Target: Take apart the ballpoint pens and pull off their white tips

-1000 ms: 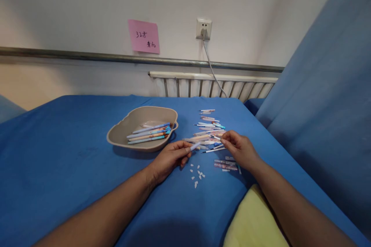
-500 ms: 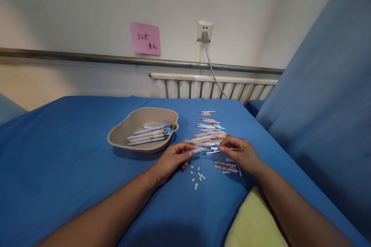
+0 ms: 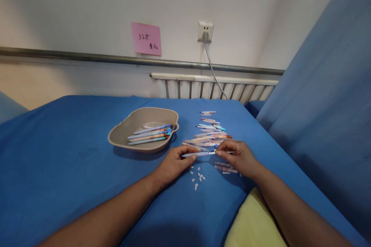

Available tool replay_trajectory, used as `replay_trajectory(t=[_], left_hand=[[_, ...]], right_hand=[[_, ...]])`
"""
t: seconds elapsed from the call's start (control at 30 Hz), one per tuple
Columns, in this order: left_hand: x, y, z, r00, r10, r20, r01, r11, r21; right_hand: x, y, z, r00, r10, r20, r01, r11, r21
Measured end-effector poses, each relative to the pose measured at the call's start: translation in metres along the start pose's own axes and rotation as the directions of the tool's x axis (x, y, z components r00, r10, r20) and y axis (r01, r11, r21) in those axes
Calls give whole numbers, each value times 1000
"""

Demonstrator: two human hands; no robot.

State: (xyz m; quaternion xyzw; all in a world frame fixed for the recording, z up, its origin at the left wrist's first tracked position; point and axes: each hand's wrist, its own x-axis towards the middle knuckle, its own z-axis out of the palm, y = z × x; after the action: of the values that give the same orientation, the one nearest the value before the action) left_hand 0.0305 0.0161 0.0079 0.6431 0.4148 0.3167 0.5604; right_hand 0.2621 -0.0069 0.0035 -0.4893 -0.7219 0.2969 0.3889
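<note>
My left hand (image 3: 180,159) pinches a pale blue pen barrel (image 3: 199,154), lying almost level. In my right hand (image 3: 236,153) a thin white pen refill (image 3: 212,153) is gripped, its left end at the barrel's open right end; how far inside it sits I cannot tell. Just beyond my fingers lies a pile of pen parts (image 3: 208,139), with barrels and refills in pale and pink tones. Patterned clear tubes (image 3: 223,166) rest below my right hand. Several small white pieces (image 3: 199,176) are scattered between my forearms.
A beige basin (image 3: 118,133) holding several pens (image 3: 149,135) stands to the left on the blue sheet (image 3: 72,154). Something yellow (image 3: 255,224) lies by my right forearm. Behind are a white bed rail (image 3: 214,78) and a plugged-in cable (image 3: 210,58); a blue curtain (image 3: 324,65) hangs right.
The pen barrel has come level and lined up with the refill. My right hand has shifted slightly left and down, bringing the refill's end to the barrel.
</note>
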Motion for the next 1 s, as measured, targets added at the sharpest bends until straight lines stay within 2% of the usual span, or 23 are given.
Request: replay_trajectory(t=[0.2,0.37,0.5,0.7,0.87,1.0], left_hand=[[-5,0,8,994,112,2,-111,991,80],[-12,1,17,987,159,-17,-155,978,140],[-15,3,19,989,149,-18,-144,975,168],[-14,2,18,988,154,13,-153,970,187],[-13,0,17,988,155,19,-156,973,172],[-14,-1,17,987,159,39,-163,964,208]], right_hand=[[-4,-4,15,996,74,56,-80,989,124],[-9,-18,24,994,80,-79,-60,972,229],[-11,-25,26,990,80,-115,-44,956,290],[-14,-26,29,998,53,-23,-43,941,336],[-15,-28,29,999,36,-10,-30,934,355],[-14,-20,30,997,79,-7,-69,905,420]])
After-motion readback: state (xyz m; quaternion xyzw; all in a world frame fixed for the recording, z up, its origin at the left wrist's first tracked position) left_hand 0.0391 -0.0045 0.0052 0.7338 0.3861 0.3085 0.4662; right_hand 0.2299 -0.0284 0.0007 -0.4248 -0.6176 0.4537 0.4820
